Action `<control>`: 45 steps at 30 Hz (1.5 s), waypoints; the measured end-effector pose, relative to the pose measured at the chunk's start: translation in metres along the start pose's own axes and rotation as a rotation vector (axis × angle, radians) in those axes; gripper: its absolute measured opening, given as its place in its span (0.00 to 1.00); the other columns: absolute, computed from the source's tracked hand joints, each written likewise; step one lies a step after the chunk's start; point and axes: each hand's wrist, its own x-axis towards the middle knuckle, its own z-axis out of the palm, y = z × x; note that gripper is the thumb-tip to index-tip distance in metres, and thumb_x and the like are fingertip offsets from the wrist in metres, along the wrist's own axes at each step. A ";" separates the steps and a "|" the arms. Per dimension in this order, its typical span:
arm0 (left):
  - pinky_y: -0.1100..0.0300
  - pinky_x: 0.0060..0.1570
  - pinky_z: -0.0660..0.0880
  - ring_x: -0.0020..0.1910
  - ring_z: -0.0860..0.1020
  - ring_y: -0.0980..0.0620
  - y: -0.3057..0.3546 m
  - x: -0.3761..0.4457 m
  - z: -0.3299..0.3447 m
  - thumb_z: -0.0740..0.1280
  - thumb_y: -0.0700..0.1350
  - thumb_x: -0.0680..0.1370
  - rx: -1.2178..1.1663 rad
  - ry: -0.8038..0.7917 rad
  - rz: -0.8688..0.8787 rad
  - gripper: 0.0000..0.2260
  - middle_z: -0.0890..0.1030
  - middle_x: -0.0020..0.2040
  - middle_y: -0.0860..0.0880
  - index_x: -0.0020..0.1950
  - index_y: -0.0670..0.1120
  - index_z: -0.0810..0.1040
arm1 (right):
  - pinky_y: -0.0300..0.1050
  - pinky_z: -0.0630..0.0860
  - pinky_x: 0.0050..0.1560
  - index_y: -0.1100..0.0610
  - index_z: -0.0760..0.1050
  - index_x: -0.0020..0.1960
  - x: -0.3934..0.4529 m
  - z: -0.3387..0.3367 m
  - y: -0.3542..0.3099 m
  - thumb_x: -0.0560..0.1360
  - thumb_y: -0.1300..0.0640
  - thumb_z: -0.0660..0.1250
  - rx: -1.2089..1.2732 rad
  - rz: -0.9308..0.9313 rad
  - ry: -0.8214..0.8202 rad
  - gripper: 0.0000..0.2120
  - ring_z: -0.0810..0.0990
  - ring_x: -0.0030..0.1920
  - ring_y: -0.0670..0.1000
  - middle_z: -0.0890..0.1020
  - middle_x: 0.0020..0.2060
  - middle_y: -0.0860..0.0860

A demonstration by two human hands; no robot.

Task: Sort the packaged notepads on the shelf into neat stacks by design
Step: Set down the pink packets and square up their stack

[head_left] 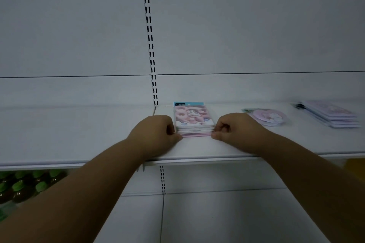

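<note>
A stack of packaged notepads with a pink cartoon cover and a blue header card lies on the white shelf, near its middle. My left hand presses against the stack's left side with curled fingers. My right hand presses against its right side, fingertips at the lower packs. Both hands pinch the stack between them. Further right lie round pink notepads in a small pile, and a stack of lilac rectangular notepads near the right edge.
A slotted upright runs down the grey back panel behind the shelf. Below the shelf at the left stand bottles with green caps. Something yellow shows under the shelf at the right edge.
</note>
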 end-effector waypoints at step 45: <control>0.57 0.40 0.70 0.41 0.75 0.48 -0.005 0.003 0.017 0.63 0.52 0.80 -0.046 0.212 0.014 0.09 0.78 0.40 0.50 0.45 0.48 0.74 | 0.45 0.66 0.39 0.55 0.70 0.46 -0.004 0.010 -0.013 0.82 0.50 0.57 -0.152 -0.060 0.073 0.10 0.74 0.40 0.52 0.74 0.37 0.48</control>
